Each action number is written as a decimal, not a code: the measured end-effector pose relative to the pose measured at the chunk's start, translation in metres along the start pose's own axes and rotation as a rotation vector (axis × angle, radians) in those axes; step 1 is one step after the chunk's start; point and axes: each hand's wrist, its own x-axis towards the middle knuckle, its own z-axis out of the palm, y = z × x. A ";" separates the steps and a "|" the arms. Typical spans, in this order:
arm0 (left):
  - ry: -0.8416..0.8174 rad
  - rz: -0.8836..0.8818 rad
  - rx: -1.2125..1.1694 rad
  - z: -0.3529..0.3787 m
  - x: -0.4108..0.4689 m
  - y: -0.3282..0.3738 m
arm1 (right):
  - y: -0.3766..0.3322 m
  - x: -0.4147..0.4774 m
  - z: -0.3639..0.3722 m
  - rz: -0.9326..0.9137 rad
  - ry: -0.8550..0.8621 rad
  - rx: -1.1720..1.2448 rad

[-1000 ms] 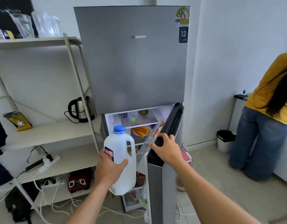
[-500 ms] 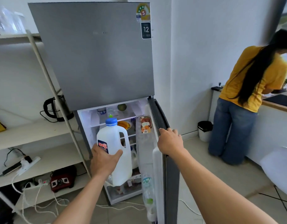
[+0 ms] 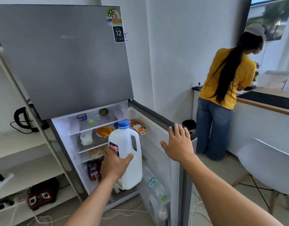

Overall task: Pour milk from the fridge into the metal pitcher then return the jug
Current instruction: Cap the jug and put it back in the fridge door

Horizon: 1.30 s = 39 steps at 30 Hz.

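My left hand [image 3: 113, 162] grips the lower body of a white milk jug [image 3: 129, 154] with a blue cap, held upright in front of the open lower fridge compartment [image 3: 91, 137]. The grey fridge [image 3: 64, 59] has its lower door [image 3: 165, 144] swung wide to the right. My right hand [image 3: 178, 142] hovers with fingers spread at the door's top edge, holding nothing. The metal pitcher is not in view.
Food sits on the fridge shelves and bottles [image 3: 155, 185] stand in the door rack. A shelving unit [image 3: 26, 144] with a kettle [image 3: 24, 116] stands left. A person in a yellow shirt [image 3: 225, 82] works at a counter [image 3: 264, 103] right. A white chair [image 3: 267, 165] stands near right.
The fridge door has swung wide open. My right hand has let go of the door's edge and spread its fingers. The jug has moved closer to the fridge opening.
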 end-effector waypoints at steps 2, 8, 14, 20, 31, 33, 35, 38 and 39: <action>-0.027 0.002 -0.015 0.008 -0.003 0.004 | 0.016 0.005 -0.001 -0.011 0.000 0.034; -0.095 0.043 -0.026 0.026 -0.005 0.012 | 0.037 0.014 0.009 -0.040 0.011 -0.002; -0.052 0.058 0.017 0.040 0.003 0.011 | 0.044 0.014 0.022 -0.063 0.041 -0.100; -0.079 0.058 0.035 0.044 0.005 -0.005 | 0.023 0.008 0.036 -0.034 0.260 0.103; -0.196 0.034 -0.060 0.038 0.013 -0.083 | -0.077 0.000 0.105 -0.280 -0.123 0.478; -0.209 -0.003 -0.111 0.044 0.016 -0.105 | -0.091 0.003 0.117 -0.262 -0.218 0.537; -0.258 -0.056 -0.153 0.050 0.020 -0.126 | -0.106 0.003 0.131 -0.190 -0.351 0.613; -0.418 -0.124 -0.255 0.063 0.028 -0.164 | -0.122 0.002 0.164 -0.155 -0.489 0.573; -0.471 -0.143 -0.296 0.066 0.030 -0.175 | -0.125 0.002 0.174 -0.163 -0.526 0.554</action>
